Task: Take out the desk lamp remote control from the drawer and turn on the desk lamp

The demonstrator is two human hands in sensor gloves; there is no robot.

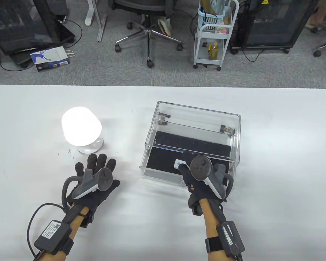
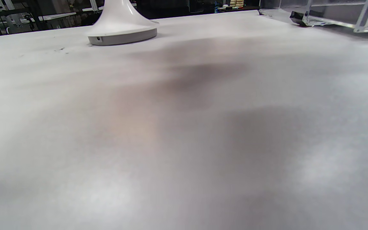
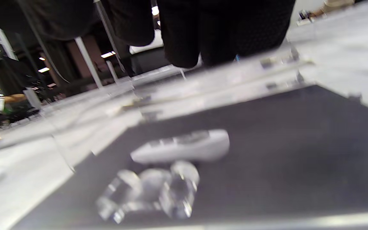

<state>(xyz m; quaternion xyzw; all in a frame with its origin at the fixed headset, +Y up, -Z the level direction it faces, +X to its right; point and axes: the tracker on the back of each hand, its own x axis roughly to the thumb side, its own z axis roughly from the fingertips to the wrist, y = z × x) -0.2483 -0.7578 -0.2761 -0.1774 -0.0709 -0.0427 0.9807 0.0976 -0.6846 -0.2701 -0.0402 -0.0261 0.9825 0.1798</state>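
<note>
White remote (image 1: 178, 164) in drawer (image 1: 163, 170), lamp (image 1: 81, 130) lit

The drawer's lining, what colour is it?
Black; the lining shows best in the table view, under the white remote.

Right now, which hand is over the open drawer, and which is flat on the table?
The right hand is over the clear drawer, above the white remote. The left hand lies spread on the table beside the lit lamp.

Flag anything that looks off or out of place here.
The desk lamp already glows, yet the remote lies on the black liner of the open drawer, under the right hand. Nothing looks spilled or damaged.
</note>
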